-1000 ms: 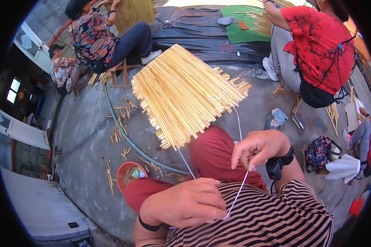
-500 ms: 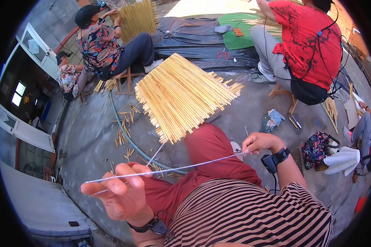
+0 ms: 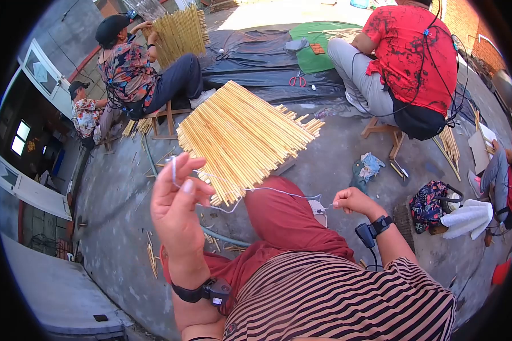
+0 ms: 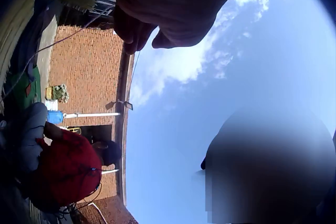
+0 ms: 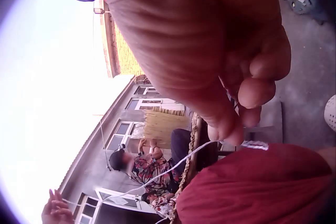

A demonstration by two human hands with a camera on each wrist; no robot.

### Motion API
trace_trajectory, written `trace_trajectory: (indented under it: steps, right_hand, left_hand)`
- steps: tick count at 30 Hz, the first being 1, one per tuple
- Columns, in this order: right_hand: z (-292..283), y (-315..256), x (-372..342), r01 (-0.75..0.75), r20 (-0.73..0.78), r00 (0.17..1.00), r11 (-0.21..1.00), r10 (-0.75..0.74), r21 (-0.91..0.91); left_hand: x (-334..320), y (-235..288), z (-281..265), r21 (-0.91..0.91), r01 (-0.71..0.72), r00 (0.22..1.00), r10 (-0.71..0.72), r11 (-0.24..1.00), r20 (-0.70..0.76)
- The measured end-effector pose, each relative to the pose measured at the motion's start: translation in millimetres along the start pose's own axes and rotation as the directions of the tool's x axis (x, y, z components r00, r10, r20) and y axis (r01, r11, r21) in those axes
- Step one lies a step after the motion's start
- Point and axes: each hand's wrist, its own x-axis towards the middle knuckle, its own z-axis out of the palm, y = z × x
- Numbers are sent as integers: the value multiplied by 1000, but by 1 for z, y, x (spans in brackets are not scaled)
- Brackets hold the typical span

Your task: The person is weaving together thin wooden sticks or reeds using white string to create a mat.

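Observation:
A mat of straw-coloured sticks [image 3: 244, 139] lies in front of the person, its near edge above the knees. From its near edge runs a thin white string [image 3: 281, 192], slack between the two hands. The raised left hand [image 3: 179, 213] has the string looped about its bent fingers, thumb close to them. In the left wrist view that hand [image 4: 168, 11] is dark, and its grip is partly hidden. Lower and to the right, the right hand [image 3: 354, 202] pinches the string between thumb and fingertips; the right wrist view shows the string [image 5: 173, 169] leaving those fingertips.
Cut stick pieces [image 3: 152, 256] and a hose [image 3: 224, 238] lie on the concrete floor at left. A person in a red shirt [image 3: 418, 62] sits at right, another in a flowered shirt [image 3: 128, 74] at left. Red scissors [image 3: 297, 81] lie on black sheeting. A bag [image 3: 429, 204] stands at right.
The left hand swung out left with the string stretched taut, then rose toward the mat's left edge; the string has gone slack. The right hand moved slightly lower and keeps its pinch.

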Motion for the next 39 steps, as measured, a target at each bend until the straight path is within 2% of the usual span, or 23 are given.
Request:
trace_trajectory:
  steps: [2,3,4,6,7,9,10,12,14,15,18,19,20,21,23,24,26,28,32,34,36,38,39]
  right_hand:
    - [19,-55,-14,194,-29,979,958,-204,-209]
    - [27,-77,-20,401,-34,898,849,-438,-345]
    - [34,-97,-28,568,-4,765,678,-644,-467]
    - [45,-130,-46,667,-53,614,553,-788,-499]
    - [46,-140,-52,704,-75,528,485,-846,-518]
    - [41,-145,-56,694,-189,442,468,-877,-548]
    - [38,-144,-56,686,-245,396,463,-885,-561]
    - [24,-131,-47,661,-327,420,532,-847,-528]
    - [17,-119,-36,664,-427,431,600,-795,-446]
    - [14,-116,-35,643,-424,464,625,-778,-442]
    - [25,-120,-34,657,-415,459,614,-786,-437]
    - [30,-125,-35,656,-343,433,552,-834,-515]
    - [36,-134,-37,651,-267,404,481,-875,-587]
    - [42,-142,-38,642,-188,376,402,-907,-653]
    - [55,-154,-39,646,-117,306,297,-945,-703]
    - [60,-159,-41,644,-80,273,244,-959,-725]
    - [61,-161,-42,618,-97,266,247,-959,-746]
    - [54,-159,-41,594,-111,250,243,-962,-767]
    - [49,-141,-35,672,-217,421,463,-881,-578]
    - [45,-131,-28,667,-296,545,620,-784,-414]
    - [40,-125,-25,617,-344,625,714,-701,-332]
    - [33,-117,-19,556,-356,700,785,-620,-273]
    - [32,-110,-14,558,-385,697,795,-605,-240]
  left_hand:
    - [-9,-33,46,56,192,963,-199,980,180]
    - [-16,-59,64,105,201,942,-222,974,251]
    - [-24,-84,77,155,207,915,-248,966,318]
    - [-36,-111,89,169,356,842,-394,919,368]
    - [-34,-112,87,221,471,722,-517,854,460]
    - [-29,-111,75,357,645,403,-697,676,593]
    - [-31,-110,67,326,593,456,-640,737,618]
    - [-36,-106,48,258,476,549,-514,841,659]
    - [-30,-74,30,278,395,555,-468,876,688]
    - [-28,-62,26,288,352,555,-446,890,702]
    - [-31,-56,24,59,460,771,-431,886,470]
    - [-31,-58,33,34,439,842,-424,898,332]
    - [-30,-58,50,-36,446,869,-424,894,255]
    - [-28,-55,72,-105,446,888,-425,889,177]
    - [-32,-58,92,-224,535,843,-500,815,197]
    - [-35,-60,96,-262,628,775,-558,733,298]
    - [-40,-72,89,-195,747,633,-590,636,501]
    - [-39,-93,65,-3,774,468,-570,633,675]
    - [-27,-51,50,308,605,540,-663,734,519]
    - [-24,-34,39,408,467,500,-615,785,610]
    - [-22,-15,35,494,284,466,-569,822,678]
    - [-22,-4,32,491,188,503,-513,851,696]
    - [-18,-1,29,481,110,516,-463,870,721]
